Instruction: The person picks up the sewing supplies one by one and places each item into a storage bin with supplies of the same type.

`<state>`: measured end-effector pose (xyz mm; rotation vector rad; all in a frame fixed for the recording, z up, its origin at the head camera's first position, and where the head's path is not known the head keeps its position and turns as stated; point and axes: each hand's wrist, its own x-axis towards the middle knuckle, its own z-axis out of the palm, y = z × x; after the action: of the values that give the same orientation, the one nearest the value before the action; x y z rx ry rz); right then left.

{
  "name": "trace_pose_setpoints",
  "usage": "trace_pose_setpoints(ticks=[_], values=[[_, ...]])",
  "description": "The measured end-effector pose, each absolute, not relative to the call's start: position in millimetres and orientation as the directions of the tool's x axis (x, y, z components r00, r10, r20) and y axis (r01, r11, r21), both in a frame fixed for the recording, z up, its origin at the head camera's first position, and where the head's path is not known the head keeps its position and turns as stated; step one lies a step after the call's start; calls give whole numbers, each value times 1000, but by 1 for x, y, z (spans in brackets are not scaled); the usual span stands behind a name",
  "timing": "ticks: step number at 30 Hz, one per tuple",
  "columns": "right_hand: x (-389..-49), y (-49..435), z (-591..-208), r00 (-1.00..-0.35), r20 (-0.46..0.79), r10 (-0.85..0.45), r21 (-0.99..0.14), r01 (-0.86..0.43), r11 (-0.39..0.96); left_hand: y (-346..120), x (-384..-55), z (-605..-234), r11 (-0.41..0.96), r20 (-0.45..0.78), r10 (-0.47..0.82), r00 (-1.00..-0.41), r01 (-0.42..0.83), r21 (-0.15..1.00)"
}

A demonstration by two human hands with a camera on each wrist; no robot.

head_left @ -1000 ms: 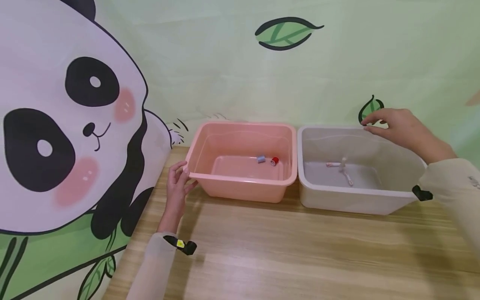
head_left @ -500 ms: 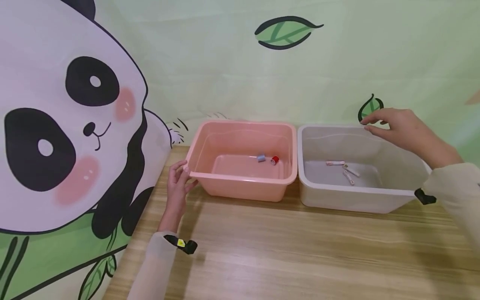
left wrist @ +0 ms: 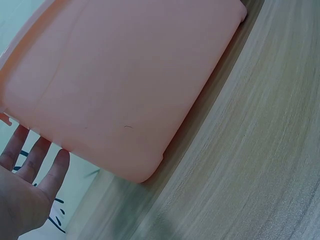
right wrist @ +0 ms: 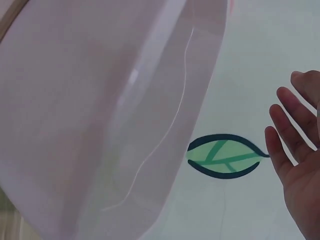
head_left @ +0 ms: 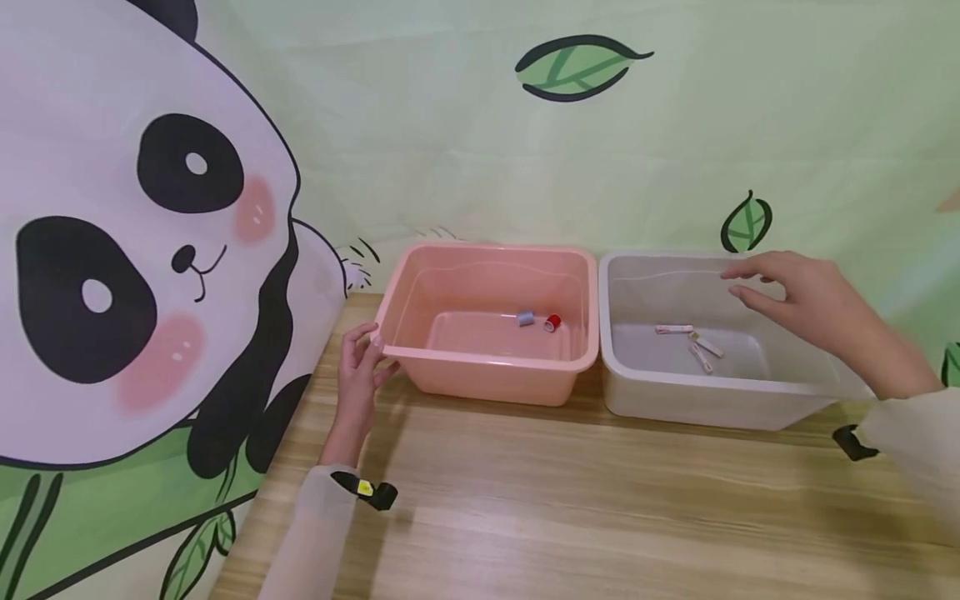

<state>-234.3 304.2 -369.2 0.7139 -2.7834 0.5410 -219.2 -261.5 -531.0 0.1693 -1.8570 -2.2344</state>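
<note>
My left hand (head_left: 358, 379) grips the left front corner of the pink bin (head_left: 480, 377). In the left wrist view, fingers (left wrist: 55, 172) touch the bin's outer wall from below. Two small thread spools, one pale blue (head_left: 525, 318) and one red (head_left: 552, 322), lie on its floor. Over the right side of the grey bin (head_left: 697, 404) hovers my right hand (head_left: 813, 304), thumb and fingers apart, holding nothing. Three small, slim, pale pieces with pinkish marks (head_left: 673, 330) lie on that bin's floor; one has a metallic-looking end. Their kind is too small to tell.
Both bins stand side by side, close together, on a wooden table (head_left: 570, 500). Behind them hangs a green cloth backdrop (head_left: 465, 125) with a printed panda (head_left: 97, 275) at left and leaves.
The third pale piece, blurred and upright a second ago, now lies flat beside the other two. My right hand has dropped slightly and its fingers have spread. The left hand has stayed put.
</note>
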Motion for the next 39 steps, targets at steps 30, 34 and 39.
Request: trace_pose_setpoints(ticks=[30,34,39], values=[[-112,280,-433,-763,508,-400,-241,-572,784,-271,-220,-521,57,173,-91,-981,168,984],[-95,286,-445,-775,515,-366,-250,-545,801,-273,-211,-513,455,391,-47,-919,329,828],[-71,300,-462,-824,469,-318,-237,-464,853,-281,-196,-494,800,608,170,-776,469,374]])
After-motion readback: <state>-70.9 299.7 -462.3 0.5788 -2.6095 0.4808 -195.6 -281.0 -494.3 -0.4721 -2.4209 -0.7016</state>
